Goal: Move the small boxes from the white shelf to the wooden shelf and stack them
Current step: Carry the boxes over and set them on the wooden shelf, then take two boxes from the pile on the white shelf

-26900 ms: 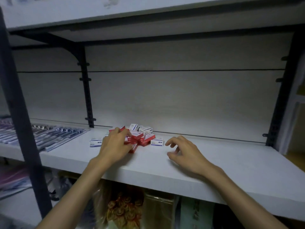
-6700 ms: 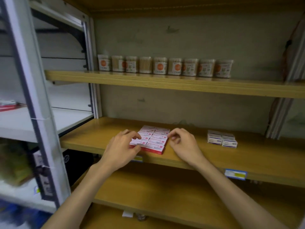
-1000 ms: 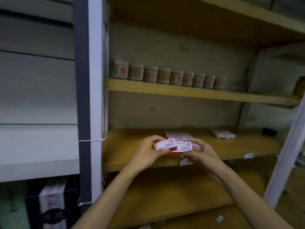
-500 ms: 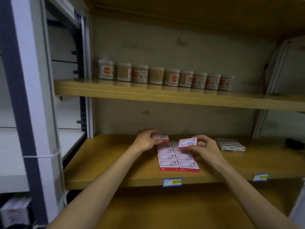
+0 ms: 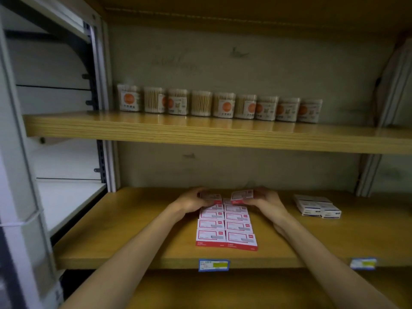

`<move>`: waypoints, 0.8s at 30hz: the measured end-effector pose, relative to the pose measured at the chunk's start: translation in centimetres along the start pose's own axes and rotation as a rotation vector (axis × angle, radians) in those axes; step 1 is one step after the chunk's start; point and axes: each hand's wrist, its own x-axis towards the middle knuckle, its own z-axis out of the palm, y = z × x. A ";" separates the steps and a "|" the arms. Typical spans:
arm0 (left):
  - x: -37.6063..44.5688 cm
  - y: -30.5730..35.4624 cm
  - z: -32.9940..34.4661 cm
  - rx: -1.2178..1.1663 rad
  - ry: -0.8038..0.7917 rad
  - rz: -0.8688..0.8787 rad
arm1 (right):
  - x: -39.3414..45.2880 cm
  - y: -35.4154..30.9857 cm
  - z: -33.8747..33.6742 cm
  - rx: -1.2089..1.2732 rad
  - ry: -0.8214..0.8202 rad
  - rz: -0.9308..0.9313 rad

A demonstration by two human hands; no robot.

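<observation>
Small red-and-white boxes (image 5: 225, 227) lie in two neat columns on the wooden shelf (image 5: 138, 228). At the far end of the left column my left hand (image 5: 191, 200) grips one small box (image 5: 210, 196), low on the column. My right hand (image 5: 266, 200) pinches another small box (image 5: 242, 195) at the far end of the right column, tilted and a little above the boxes under it. The white shelf (image 5: 66, 197) shows at the left, with no boxes visible on the part in view.
A stack of white-and-blue boxes (image 5: 317, 207) sits on the same wooden shelf to the right. Several jars of cotton swabs (image 5: 219, 105) line the upper wooden shelf. Price labels (image 5: 213, 264) hang on the shelf's front edge. A white upright post (image 5: 20, 175) stands at the left.
Both hands have carried their boxes from in front of the shelf to the far end of the two columns and lowered them toward the boxes there; my view has moved closer.
</observation>
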 end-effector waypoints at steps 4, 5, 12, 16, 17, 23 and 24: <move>-0.5 0.1 -0.8 0.041 0.101 0.049 | 1.3 0.7 0.4 -0.059 -0.047 0.035; -0.9 0.2 -1.0 0.097 0.139 0.075 | 1.5 0.8 0.5 -0.095 -0.057 0.062; -5.4 0.2 -2.0 0.350 0.274 0.236 | 2.0 0.9 0.5 -0.306 -0.137 0.087; -8.2 0.0 -2.2 0.429 0.377 0.227 | 1.8 0.6 0.7 -0.572 -0.070 -0.129; -8.9 -0.1 -2.4 0.455 0.405 0.223 | 1.7 0.5 1.2 -0.639 -0.061 -0.197; -14.0 -1.6 -4.5 0.559 0.514 0.219 | -2.9 -2.6 5.9 -0.629 -0.159 -0.494; -14.9 -2.0 -5.1 0.556 0.512 0.223 | -3.9 -3.3 6.9 -0.589 -0.194 -0.526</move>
